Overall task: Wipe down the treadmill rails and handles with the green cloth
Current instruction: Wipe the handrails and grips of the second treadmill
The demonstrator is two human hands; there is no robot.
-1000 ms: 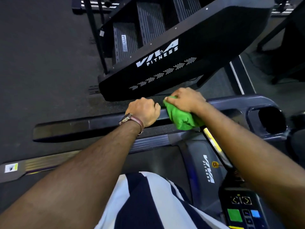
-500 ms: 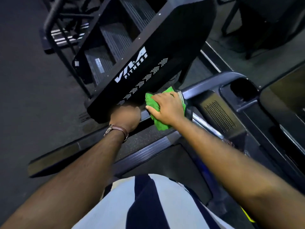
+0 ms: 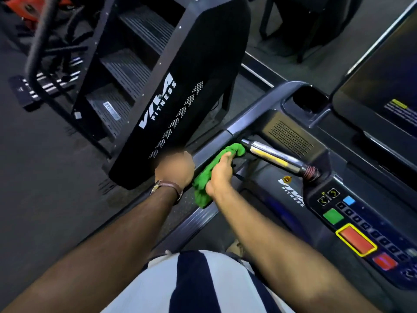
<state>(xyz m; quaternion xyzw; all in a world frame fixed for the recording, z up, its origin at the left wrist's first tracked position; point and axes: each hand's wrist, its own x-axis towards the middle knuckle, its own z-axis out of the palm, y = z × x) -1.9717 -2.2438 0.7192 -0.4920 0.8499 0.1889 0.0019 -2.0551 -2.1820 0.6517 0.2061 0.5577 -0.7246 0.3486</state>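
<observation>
Right hand (image 3: pixel 222 170) fingers curled round green cloth (image 3: pixel 202 188), pressing it against inner face of treadmill rail (image 3: pixel 248 118), cloth's far end touching chrome handle (image 3: pixel 270 154). Left hand (image 3: pixel 174 167) blurred, on the rail just left of the cloth; grip cannot be told. Stair machine (image 3: pixel 180 86) far left, console (image 3: pixel 370 213) right. Both forearms outstretched.
</observation>
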